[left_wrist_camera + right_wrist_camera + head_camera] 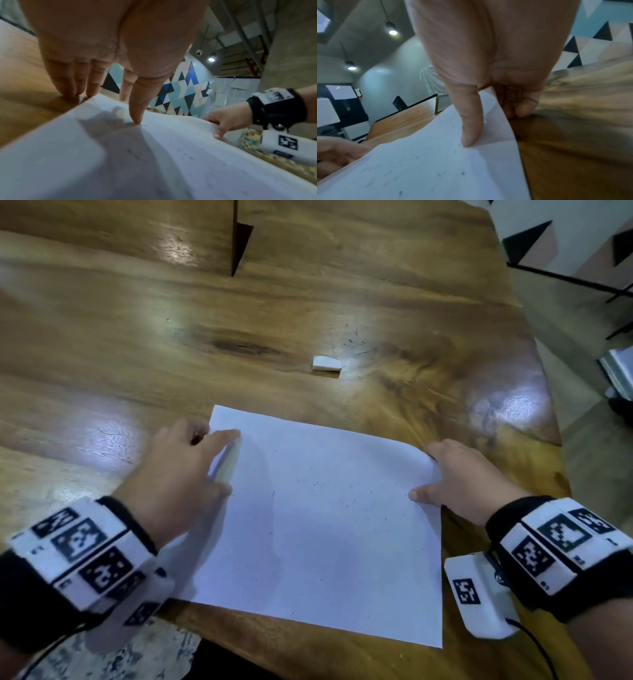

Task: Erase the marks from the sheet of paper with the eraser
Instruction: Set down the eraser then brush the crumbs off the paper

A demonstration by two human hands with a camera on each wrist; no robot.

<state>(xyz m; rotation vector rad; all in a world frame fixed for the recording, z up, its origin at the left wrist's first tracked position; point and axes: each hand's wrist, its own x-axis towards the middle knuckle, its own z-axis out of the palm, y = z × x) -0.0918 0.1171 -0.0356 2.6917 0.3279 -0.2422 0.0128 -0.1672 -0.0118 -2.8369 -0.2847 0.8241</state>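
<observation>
Two hands hold one sheet of paper at the lower centre of the head frame, on a glossy wooden surface. The sheet's long axis runs from the upper left toward the lower right of that frame, its far corner pointing to the upper left. Faint dark specks dot its middle.

At the sheet's upper-left edge the left hand has its thumb pressed on top of the paper; in the left wrist view the thumb tip touches the sheet while the other fingers reach down straight past its edge to the wood. Whether they go under the paper cannot be told.

At the right edge the right hand pinches the paper: in the right wrist view the thumb lies on top and the curled fingers sit beneath the edge, which is lifted and bent upward there.

A small white eraser lies alone on the wood above the sheet, upper centre of the head frame, well apart from both hands. Its long axis runs nearly left to right across the frame.

Each wrist wears a black band with white marker blocks.
</observation>
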